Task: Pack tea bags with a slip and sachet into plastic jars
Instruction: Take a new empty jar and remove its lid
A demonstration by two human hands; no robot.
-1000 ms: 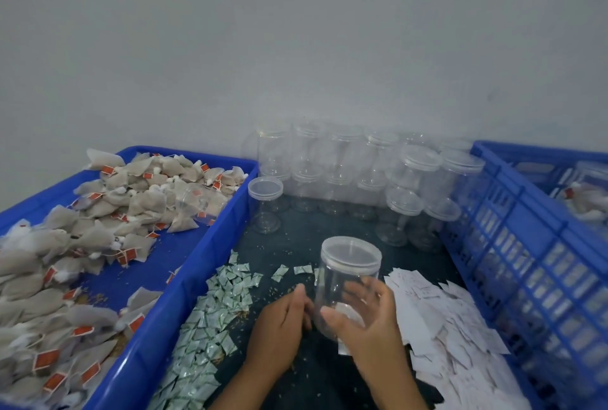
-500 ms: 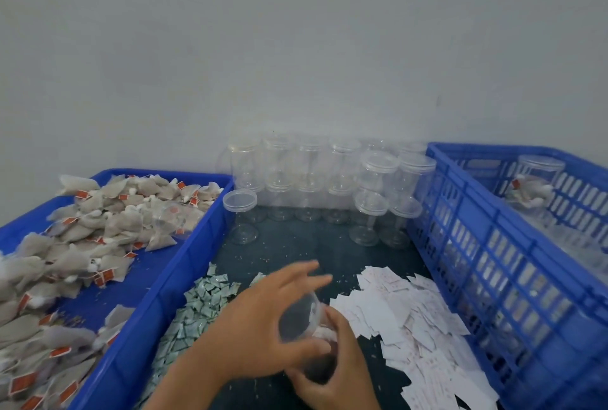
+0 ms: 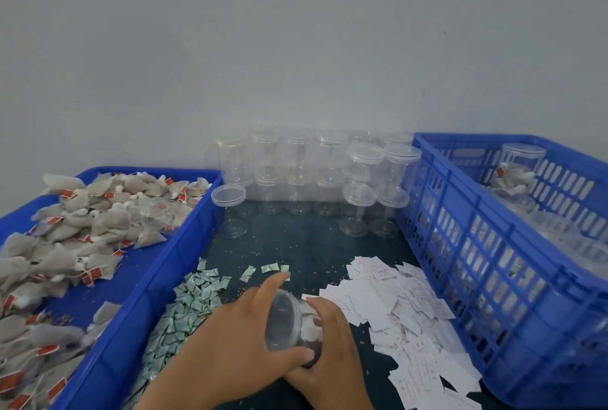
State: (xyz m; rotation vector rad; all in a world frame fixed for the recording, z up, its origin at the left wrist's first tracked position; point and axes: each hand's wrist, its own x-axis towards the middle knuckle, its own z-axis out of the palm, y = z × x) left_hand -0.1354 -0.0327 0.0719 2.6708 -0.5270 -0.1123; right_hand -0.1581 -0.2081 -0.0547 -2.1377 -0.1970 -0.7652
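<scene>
A second ago your jar (image 3: 304,322) stood upright; now it's tipped sideways over the table (image 3: 296,245), between sachets (image 3: 194,294) and slips (image 3: 388,297), with your right hand (image 3: 329,340) wrapped round its body and your left hand (image 3: 240,334) gripping the lid (image 3: 282,317), probably unscrewing it, so filling comes next

No words or numbers can be read. The red tags (image 3: 67,193) on the tea bags (image 3: 98,222), left of the held jar (image 3: 286,320), are too small. Pink marks on the white slips (image 3: 394,297), right of it, and print on the green sachets (image 3: 197,291) are blurry.
</scene>
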